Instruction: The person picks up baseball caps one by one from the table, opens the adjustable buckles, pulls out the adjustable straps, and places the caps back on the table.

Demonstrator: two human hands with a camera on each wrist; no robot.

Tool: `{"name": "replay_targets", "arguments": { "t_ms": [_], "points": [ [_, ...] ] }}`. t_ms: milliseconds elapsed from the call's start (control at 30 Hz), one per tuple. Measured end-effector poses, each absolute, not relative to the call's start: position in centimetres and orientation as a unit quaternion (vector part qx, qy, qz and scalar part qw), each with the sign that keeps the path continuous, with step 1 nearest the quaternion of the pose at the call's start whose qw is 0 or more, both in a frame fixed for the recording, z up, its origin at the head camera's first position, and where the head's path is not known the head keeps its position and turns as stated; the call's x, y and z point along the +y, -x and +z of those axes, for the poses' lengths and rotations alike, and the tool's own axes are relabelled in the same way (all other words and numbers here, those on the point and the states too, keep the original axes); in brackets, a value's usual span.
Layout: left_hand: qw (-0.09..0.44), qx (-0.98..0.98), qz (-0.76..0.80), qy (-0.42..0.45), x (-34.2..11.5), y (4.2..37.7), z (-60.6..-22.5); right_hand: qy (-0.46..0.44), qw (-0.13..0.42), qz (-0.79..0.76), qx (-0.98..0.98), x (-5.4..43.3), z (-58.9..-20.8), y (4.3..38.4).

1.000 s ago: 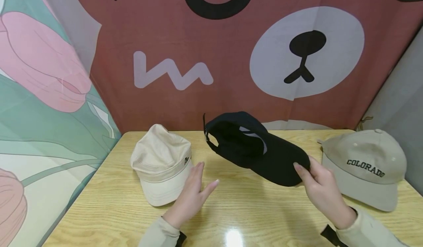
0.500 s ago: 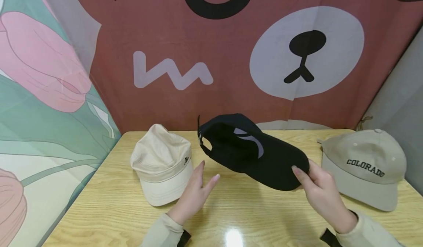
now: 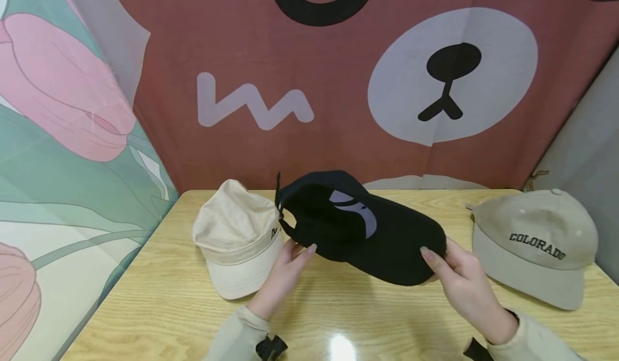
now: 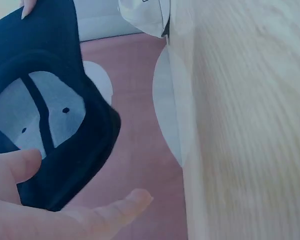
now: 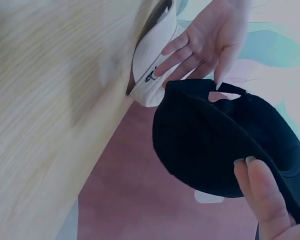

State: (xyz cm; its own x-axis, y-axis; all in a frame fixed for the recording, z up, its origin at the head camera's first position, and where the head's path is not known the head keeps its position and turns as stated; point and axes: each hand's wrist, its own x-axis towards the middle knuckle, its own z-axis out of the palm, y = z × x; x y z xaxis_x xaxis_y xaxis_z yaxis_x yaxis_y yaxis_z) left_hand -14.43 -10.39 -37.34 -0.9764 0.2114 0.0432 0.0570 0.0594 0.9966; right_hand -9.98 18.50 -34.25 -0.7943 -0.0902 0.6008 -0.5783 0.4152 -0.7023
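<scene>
A black baseball cap is held above the table in the head view, its dark inside and grey lining facing me and its brim to the right. My right hand pinches the brim's outer end, thumb on the near face. At the cap's rear rim is my left hand, thumb in front and fingers partly hidden behind it. The right wrist view shows the left hand's fingers straight and spread beside the strap opening. In the left wrist view the thumb lies over the cap's inner edge.
A cream cap sits on the wooden table behind the left hand. To the right stands a beige cap with COLORADO lettering. A reddish-brown cloth with a bear print hangs behind the table.
The black cap has shifted left and slightly down with the right hand. The left hand, apart from the cap before, is now at its rear rim.
</scene>
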Motion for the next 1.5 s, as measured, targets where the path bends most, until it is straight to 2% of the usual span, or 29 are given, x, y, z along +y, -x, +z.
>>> {"name": "replay_targets", "arguments": {
  "t_ms": [133, 367, 633, 933, 1133, 1500],
  "points": [
    [0.073, 0.706, 0.702, -0.065, -10.3, 14.4, -37.4, -0.228, 0.23, 0.526, -0.787, 18.5, -34.4, 10.1],
    [0.107, 0.652, 0.747, -0.068, -10.6, 14.4, -37.8, -0.275, 0.18, 0.597, -0.732, 18.6, -34.6, 10.3],
    [0.115, 0.585, 0.8, -0.067, -10.8, 14.4, -37.7, -0.284, 0.138, 0.627, -0.712, 18.8, -35.1, 10.7],
    [0.09, 0.519, 0.848, -0.058, -11.0, 13.7, -36.2, -0.232, 0.034, 0.661, -0.713, 18.9, -36.0, 11.6],
    [0.042, 0.536, 0.841, -0.06, -11.4, 13.7, -34.8, -0.152, -0.045, 0.649, -0.744, 18.8, -36.3, 12.2],
    [-0.038, 0.509, 0.859, -0.032, -11.0, 13.8, -32.4, -0.137, -0.138, 0.634, -0.748, 18.1, -37.8, 12.2]
  ]
}}
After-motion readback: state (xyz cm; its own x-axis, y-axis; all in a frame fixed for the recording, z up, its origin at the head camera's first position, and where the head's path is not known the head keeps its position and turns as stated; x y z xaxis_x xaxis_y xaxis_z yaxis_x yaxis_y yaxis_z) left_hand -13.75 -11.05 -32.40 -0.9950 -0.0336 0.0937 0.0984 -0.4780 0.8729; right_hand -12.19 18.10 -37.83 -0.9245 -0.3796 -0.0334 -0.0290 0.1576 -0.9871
